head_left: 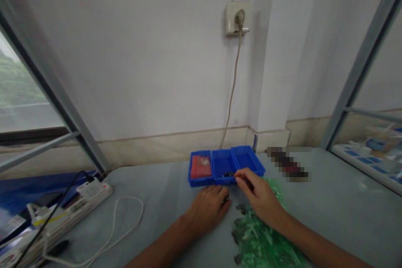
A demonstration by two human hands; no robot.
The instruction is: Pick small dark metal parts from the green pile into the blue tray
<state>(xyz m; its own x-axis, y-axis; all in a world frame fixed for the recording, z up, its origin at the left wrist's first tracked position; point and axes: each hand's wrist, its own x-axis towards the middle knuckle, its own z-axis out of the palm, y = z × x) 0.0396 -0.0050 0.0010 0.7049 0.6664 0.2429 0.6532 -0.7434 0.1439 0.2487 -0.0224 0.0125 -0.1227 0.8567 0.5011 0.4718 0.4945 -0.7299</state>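
Observation:
My left hand (210, 206) rests on the table in front of the blue bins, fingers curled. Small dark parts (225, 199) show between its thumb and forefinger. At the front right corner of the middle blue bin (223, 160), my right hand (256, 192) has thumb and forefinger pinched together; what they hold is hidden. Several small dark metal-looking pieces (228, 174) lie at the front of that bin. Under my right forearm spreads a green plastic bag (266, 238) with clear pieces in or on it. More small dark parts (241, 209) lie along its left edge.
The left blue bin (189, 176) holds a red packet (201, 166); another blue bin (248, 158) adjoins on the right. A power strip (94, 192) and a looped white cable (141, 209) lie left. A blurred-out item (289, 165) lies right. Grey metal posts (345, 100) flank the table.

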